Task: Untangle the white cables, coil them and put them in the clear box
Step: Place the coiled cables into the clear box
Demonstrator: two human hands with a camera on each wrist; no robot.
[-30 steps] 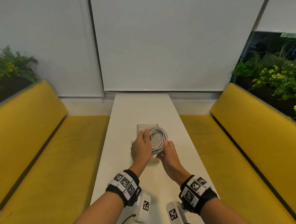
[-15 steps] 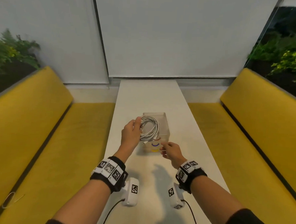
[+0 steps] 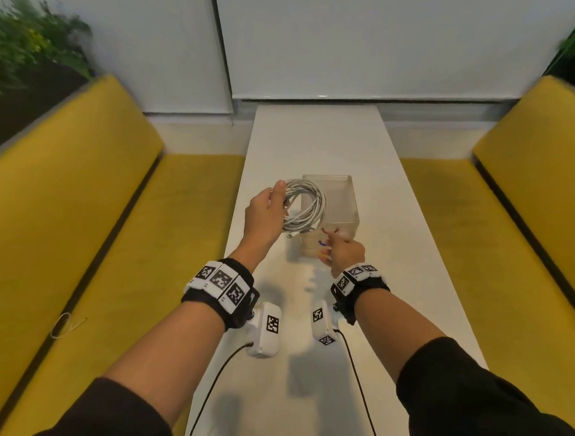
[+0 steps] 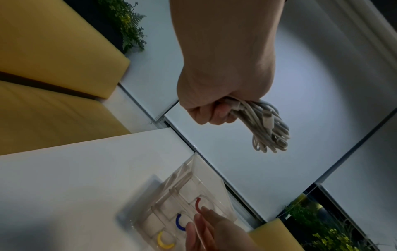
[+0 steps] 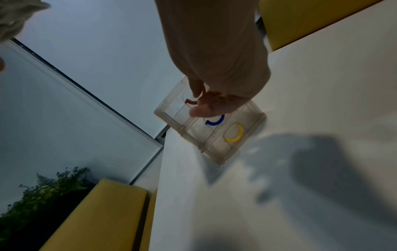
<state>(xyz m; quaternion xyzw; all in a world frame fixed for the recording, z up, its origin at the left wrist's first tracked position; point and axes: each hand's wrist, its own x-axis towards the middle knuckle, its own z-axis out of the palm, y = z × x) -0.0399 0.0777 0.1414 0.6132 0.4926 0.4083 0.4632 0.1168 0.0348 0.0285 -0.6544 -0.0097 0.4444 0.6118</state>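
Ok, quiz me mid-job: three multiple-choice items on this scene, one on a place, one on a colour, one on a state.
1. Where is the cable coil?
A. flat on the table
B. held above the table in the left hand
C. on the bench

2. Which handle colour on the box is the right hand at?
A. red
B. blue
C. yellow

3. What state are the cables in?
A. a loose tangle
B. stretched straight
C. wound in loops

Answers: 1 B, the left wrist view shows fingers curled round the bundle in the air. 2 A, the right fingers are at the red handle. 3 C, the head view shows round loops.
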